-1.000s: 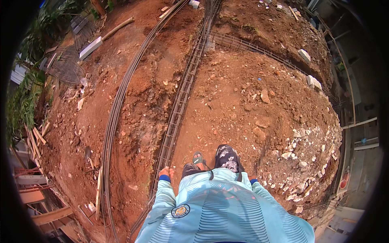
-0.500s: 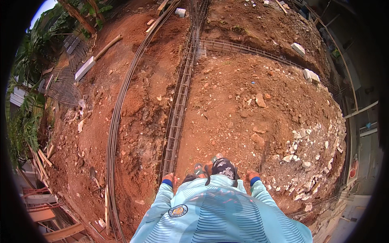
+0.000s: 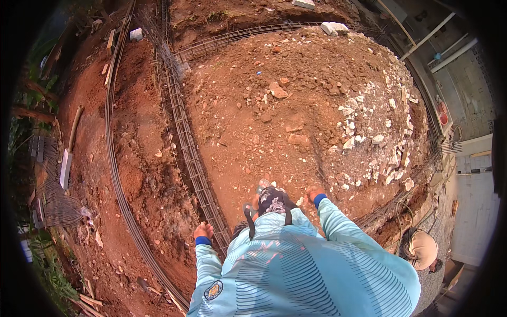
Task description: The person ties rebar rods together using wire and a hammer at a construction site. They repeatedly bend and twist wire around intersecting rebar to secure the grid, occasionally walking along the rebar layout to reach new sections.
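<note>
Since the earlier frames your view has swung to the right: the rebar cage (image 3: 193, 158) that ran up the middle of the picture now sits left of centre, and the pale rubble (image 3: 380, 132) on the right of the mound has come more fully into sight. Your arms have also spread; the hands that were close in by your chest now hang out to either side.

Your left hand (image 3: 203, 230) is loosely curled and holds nothing, hanging just beside the near end of the rebar cage. Your right hand (image 3: 315, 193) is out over the red earth mound (image 3: 274, 105), also holding nothing as far as the picture shows, and well apart from the steel.

The cage lies in the trench (image 3: 158, 174) to your left and ahead, its long axis running away from you toward the top of the view, where it meets a second cage (image 3: 237, 36) crossing to the right. Your left hand is clearly the nearer one. Another person's capped head (image 3: 421, 248) shows low at your right.
</note>
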### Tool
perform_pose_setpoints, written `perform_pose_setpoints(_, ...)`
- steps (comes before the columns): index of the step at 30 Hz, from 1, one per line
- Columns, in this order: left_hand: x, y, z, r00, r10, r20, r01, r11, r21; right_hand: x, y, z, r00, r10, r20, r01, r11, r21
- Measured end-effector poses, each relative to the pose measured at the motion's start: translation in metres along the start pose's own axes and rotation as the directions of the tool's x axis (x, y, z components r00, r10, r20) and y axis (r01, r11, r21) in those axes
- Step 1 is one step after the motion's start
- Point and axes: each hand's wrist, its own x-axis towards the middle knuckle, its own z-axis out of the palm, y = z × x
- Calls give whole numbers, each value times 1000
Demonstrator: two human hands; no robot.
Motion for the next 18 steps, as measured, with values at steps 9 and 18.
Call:
perform_pose_setpoints(9, 22, -133, -43, 968, -241, 70, 237, 970, 54, -48, 74, 9, 1000, -20, -12, 22, 984, 176)
perform_pose_setpoints(18, 22, -161, -97, 989, 59, 136, -120, 859, 497, 7, 241, -13, 983, 1, -184, -68, 931, -358)
